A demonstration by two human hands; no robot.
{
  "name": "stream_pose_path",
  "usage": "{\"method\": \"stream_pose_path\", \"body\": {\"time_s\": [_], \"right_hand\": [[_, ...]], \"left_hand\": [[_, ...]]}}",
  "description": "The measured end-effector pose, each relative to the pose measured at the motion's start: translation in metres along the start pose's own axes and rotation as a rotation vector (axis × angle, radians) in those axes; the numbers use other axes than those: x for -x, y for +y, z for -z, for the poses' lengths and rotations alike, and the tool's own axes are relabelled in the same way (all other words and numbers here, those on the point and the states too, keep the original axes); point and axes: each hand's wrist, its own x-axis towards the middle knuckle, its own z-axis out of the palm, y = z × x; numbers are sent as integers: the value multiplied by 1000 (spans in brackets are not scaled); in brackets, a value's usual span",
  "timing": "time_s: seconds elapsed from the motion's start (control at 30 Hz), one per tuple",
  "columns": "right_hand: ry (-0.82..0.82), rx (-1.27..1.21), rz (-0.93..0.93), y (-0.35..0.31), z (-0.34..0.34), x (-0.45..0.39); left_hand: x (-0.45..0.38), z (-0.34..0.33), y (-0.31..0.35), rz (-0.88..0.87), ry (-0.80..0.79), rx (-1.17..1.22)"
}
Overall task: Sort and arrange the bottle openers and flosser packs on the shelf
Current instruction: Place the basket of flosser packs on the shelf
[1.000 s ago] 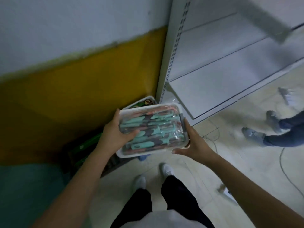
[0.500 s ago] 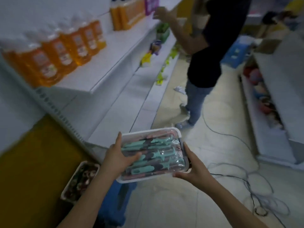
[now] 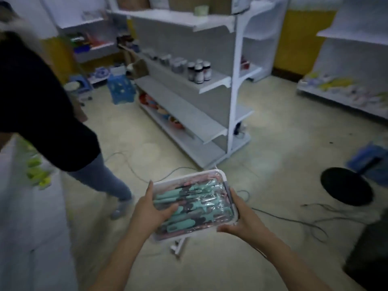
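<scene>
A white plastic tray is held in front of me at waist height over the floor. It is filled with several wrapped bottle openers with teal and pink handles. My left hand grips the tray's left side, thumb lying over the openers. My right hand grips the right edge from below and beside. A white free-standing shelf unit stands ahead, slightly right of centre. No flosser packs can be made out.
A person in a dark top and jeans stands close on my left. Small dark bottles sit on the unit's upper shelf. Cables trail across the floor. A black round stool is at right, blue stools at the back.
My view has swung right, from the yellow wall and the left shelves to the middle aisle and free-standing unit. Both hands keep the same hold on the tray.
</scene>
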Motion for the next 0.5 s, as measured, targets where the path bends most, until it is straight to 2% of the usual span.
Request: {"method": "stream_pose_path", "body": {"time_s": [0.33, 0.5], "right_hand": [[444, -97, -234, 85, 135, -30], [560, -100, -330, 105, 198, -69]], "left_hand": [[-155, -143, 172, -337, -320, -148], [-236, -200, 255, -482, -452, -202]]}}
